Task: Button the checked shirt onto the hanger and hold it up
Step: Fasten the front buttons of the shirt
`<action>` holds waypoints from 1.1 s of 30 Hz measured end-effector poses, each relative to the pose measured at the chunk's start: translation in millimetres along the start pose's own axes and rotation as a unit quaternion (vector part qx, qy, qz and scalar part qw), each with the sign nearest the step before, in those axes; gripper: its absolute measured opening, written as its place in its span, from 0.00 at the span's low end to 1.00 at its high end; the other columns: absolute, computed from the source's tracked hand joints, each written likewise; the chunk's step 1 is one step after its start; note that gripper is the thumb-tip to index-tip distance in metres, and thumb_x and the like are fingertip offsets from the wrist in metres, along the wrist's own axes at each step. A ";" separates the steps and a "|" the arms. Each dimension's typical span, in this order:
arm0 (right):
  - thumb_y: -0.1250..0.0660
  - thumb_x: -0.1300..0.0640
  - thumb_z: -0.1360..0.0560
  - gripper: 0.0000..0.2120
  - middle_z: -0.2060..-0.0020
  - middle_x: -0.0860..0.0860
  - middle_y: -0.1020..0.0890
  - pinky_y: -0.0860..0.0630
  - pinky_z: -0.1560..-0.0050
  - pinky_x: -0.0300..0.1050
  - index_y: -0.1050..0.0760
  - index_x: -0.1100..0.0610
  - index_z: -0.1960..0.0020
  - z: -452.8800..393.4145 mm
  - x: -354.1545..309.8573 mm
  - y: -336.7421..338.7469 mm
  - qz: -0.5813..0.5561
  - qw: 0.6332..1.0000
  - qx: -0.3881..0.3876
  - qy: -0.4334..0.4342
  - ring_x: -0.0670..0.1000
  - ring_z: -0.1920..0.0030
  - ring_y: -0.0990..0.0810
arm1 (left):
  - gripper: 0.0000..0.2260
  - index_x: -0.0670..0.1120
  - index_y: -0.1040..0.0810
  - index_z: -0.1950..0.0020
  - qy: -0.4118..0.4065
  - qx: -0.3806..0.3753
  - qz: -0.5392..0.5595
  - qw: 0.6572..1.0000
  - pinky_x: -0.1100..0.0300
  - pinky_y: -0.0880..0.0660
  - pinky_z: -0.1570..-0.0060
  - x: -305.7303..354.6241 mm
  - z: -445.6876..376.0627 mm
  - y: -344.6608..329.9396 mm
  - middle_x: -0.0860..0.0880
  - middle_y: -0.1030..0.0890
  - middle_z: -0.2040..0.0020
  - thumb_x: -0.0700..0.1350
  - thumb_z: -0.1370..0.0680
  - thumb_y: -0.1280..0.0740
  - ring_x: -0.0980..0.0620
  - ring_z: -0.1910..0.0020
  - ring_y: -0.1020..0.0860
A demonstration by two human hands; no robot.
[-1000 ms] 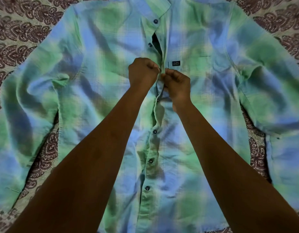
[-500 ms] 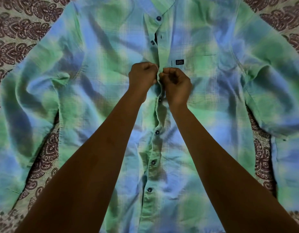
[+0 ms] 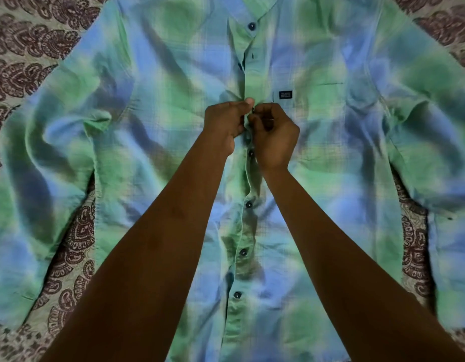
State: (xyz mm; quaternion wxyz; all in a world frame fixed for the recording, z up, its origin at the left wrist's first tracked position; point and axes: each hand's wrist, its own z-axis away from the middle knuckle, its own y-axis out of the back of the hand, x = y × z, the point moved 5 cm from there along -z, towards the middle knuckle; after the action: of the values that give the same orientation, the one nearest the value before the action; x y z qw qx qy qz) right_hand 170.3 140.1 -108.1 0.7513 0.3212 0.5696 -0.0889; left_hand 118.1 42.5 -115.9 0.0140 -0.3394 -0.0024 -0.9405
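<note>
The checked shirt (image 3: 153,142) lies flat, front side up, spread across a bedsheet (image 3: 69,246) printed with dark maroon paisley on a pale ground. The shirt fabric is a soft, blurred check of green and blue patches crossed by fine pale lines, and it is creased in long folds over the chest and both sleeves, which extend outward to either side. The collar sits at the top edge of the view. A row of small dark round buttons runs down the front placket: the collar button (image 3: 251,26) is at the top, and four lower buttons, beginning with the one just below my hands (image 3: 251,153), are seated through the overlapping edge, with the placket closed along that stretch. Between the collar and my hands the front edges part slightly, showing a narrow dark gap. A small dark woven label (image 3: 285,94) sits at the top corner of the chest pocket, just beside the placket. My left hand (image 3: 224,124) and right hand (image 3: 274,134) meet at the placket at chest height, knuckles nearly touching. Both sets of fingers are curled tight and pinch the two front edges of the shirt together; the button between them is mostly hidden.
</note>
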 end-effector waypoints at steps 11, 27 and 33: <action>0.33 0.61 0.29 0.05 0.67 0.52 0.18 0.24 0.62 0.42 0.20 0.60 0.60 -8.6 -4.7 6.5 0.035 0.999 -0.003 0.002 0.50 0.65 0.20 | 0.10 0.44 0.27 0.65 -0.002 0.020 -0.050 0.999 0.58 0.27 0.61 3.9 1.1 -4.3 0.46 0.27 0.66 0.40 0.23 0.34 0.50 0.65 0.28; 0.33 0.58 0.30 0.04 0.63 0.51 0.17 0.26 0.61 0.38 0.19 0.56 0.61 -23.6 -6.4 0.6 0.079 0.990 -0.047 -0.106 0.48 0.60 0.20 | 0.05 0.43 0.21 0.57 -0.181 0.115 -0.222 0.951 0.55 0.22 0.50 7.6 2.3 2.0 0.43 0.17 0.52 0.39 0.24 0.36 0.45 0.52 0.20; 0.32 0.64 0.28 0.08 0.82 0.46 0.23 0.27 0.71 0.34 0.24 0.59 0.66 -41.8 -10.6 -5.3 -0.077 0.920 -0.219 -0.315 0.43 0.77 0.26 | 0.07 0.39 0.22 0.56 -0.422 0.096 -0.362 0.825 0.54 0.27 0.65 25.3 8.7 3.9 0.42 0.19 0.62 0.39 0.23 0.39 0.43 0.64 0.22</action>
State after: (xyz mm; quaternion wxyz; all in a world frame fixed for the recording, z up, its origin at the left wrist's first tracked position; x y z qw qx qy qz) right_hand 130.7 157.9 -106.5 0.9343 0.0598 0.3318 -0.1159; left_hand 104.4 38.1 -93.1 -0.2975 -0.6752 -0.2214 -0.6376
